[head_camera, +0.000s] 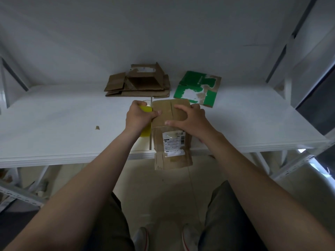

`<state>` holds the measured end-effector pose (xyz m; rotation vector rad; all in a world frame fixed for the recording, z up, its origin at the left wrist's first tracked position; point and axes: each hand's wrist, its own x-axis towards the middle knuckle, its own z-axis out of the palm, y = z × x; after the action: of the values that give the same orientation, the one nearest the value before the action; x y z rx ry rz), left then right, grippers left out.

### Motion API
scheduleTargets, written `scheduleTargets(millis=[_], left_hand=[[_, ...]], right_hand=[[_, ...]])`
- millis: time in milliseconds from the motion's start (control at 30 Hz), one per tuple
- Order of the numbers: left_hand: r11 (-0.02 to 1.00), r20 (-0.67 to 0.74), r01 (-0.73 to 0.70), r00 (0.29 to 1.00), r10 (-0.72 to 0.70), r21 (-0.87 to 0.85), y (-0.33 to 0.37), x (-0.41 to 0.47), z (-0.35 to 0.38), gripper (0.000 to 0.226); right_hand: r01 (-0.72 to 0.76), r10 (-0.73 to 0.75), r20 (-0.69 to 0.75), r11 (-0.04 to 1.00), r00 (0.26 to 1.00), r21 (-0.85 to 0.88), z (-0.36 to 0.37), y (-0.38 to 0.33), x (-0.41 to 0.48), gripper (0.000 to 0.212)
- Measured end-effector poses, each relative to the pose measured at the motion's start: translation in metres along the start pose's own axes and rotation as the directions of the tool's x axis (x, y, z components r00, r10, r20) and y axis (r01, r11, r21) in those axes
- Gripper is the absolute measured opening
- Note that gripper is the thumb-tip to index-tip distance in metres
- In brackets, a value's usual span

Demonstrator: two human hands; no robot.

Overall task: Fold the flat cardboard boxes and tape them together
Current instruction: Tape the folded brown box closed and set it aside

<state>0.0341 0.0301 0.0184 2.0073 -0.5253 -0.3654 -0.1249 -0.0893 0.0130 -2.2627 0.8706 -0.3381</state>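
- Small brown box stands at the near edge of the white table. Its labelled face is towards the person and a loose lower flap hangs past the table edge.
- Handling, judged: light, thin, worn cardboard with old tape scars. The walls likely buckle under a hard squeeze and the flaps spring open if released. Best hold is flat pressure on the top flaps beside the seam, not on the soft middle of a wall.
- Right hand lies on the box top with fingers spread and slightly arched, thumb at the near top edge. It presses the flaps down and is not wrapped round anything.
- Left hand grips a yellow tape roll tight against the box's left side, thumb tip touching the top left edge.
- Both forearms reach straight forward, wrists low.
- Behind the box lie a pile of flat brown cardboard and a green sheet, both untouched.
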Motion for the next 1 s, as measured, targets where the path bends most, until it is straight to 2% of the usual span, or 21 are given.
scheduleTargets(millis=[233, 333, 500, 700, 833, 1000], left_hand=[[0.999, -0.006, -0.004, 1.000, 0.004, -0.040, -0.006, 0.003, 0.004, 0.065], [1.000, -0.012, -0.017, 1.000, 0.017, -0.017, -0.006, 0.003, 0.005, 0.065], [0.999, -0.009, -0.043, 0.999, 0.043, 0.005, -0.004, 0.006, 0.006, 0.066], [0.994, -0.012, -0.106, 0.994, 0.107, 0.019, 0.002, 0.005, 0.001, 0.069], [0.988, -0.071, -0.153, 0.986, 0.151, -0.026, 0.004, 0.002, -0.016, 0.072], [0.961, -0.092, -0.240, 0.969, 0.229, -0.138, 0.023, -0.013, -0.045, 0.043]], right_hand=[[0.091, -0.098, -0.060, 0.991, 0.993, -0.101, 0.005, 0.010, -0.005, 0.098], [0.123, -0.136, -0.037, 0.963, 0.990, -0.239, 0.007, 0.016, -0.009, 0.106], [0.142, -0.162, -0.034, 0.931, 0.986, -0.336, 0.011, 0.018, -0.008, 0.110], [0.105, -0.134, -0.058, 0.930, 0.989, -0.354, 0.016, 0.013, -0.006, 0.113], [0.059, -0.105, -0.118, 0.938, 0.988, -0.341, 0.020, 0.005, -0.002, 0.113], [0.028, -0.075, -0.126, 0.941, 0.989, -0.338, 0.024, -0.005, 0.000, 0.113]])
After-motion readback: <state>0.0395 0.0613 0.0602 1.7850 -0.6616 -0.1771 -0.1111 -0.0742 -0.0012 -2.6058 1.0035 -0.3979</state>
